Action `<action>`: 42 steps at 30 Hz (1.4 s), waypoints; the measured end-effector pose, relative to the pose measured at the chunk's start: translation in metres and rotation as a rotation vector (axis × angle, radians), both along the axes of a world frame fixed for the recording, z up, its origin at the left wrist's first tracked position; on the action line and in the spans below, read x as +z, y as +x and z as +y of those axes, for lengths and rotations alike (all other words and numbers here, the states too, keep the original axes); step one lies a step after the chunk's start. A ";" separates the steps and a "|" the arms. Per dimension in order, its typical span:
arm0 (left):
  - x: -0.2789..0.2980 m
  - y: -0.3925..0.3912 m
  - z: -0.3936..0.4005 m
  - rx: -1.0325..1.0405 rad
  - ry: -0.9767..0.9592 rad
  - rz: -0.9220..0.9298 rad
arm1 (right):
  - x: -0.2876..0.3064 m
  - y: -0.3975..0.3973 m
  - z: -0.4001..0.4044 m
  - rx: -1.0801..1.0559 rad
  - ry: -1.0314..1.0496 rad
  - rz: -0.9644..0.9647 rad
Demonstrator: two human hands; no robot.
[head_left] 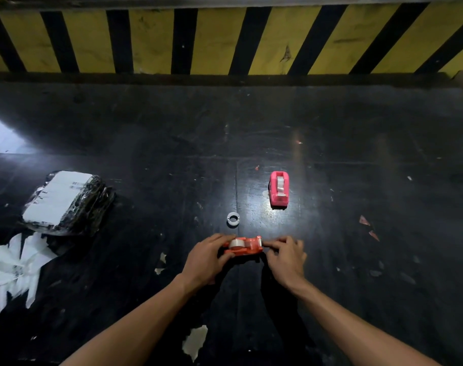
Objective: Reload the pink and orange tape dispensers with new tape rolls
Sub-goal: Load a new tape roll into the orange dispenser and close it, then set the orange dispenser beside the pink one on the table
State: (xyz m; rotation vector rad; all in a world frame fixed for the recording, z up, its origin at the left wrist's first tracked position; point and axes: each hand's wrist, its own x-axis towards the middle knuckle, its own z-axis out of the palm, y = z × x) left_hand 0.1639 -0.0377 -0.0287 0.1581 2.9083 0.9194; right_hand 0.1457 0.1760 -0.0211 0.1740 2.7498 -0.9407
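The orange tape dispenser (247, 247) lies sideways on the dark table between my hands, with a clear tape roll (236, 243) seated in it. My left hand (206, 260) grips its left end around the roll. My right hand (287, 257) pinches at the cutter end on its right, fingers closed there. The pink tape dispenser (278, 190) stands farther back to the right, untouched, a roll of clear tape in it. A small white empty core ring (233, 219) lies on the table just behind the orange dispenser.
A black plastic-wrapped parcel (64, 203) with a white label lies at the left. Torn white paper scraps (16, 265) spread below it. Small paper bits (196, 340) dot the near table. A yellow-and-black striped wall (225, 40) bounds the far edge.
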 end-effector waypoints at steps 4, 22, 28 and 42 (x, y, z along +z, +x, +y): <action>-0.002 0.001 0.000 0.001 0.026 0.009 | 0.005 0.010 -0.011 -0.082 -0.086 -0.098; -0.020 0.020 -0.022 0.074 -0.079 0.057 | 0.017 -0.021 -0.005 0.069 -0.251 -0.038; -0.040 0.010 -0.034 0.215 -0.322 -0.055 | 0.022 -0.025 -0.030 0.702 0.184 0.024; -0.047 0.011 -0.030 0.251 -0.404 -0.053 | 0.036 -0.087 -0.033 0.255 -0.017 -0.023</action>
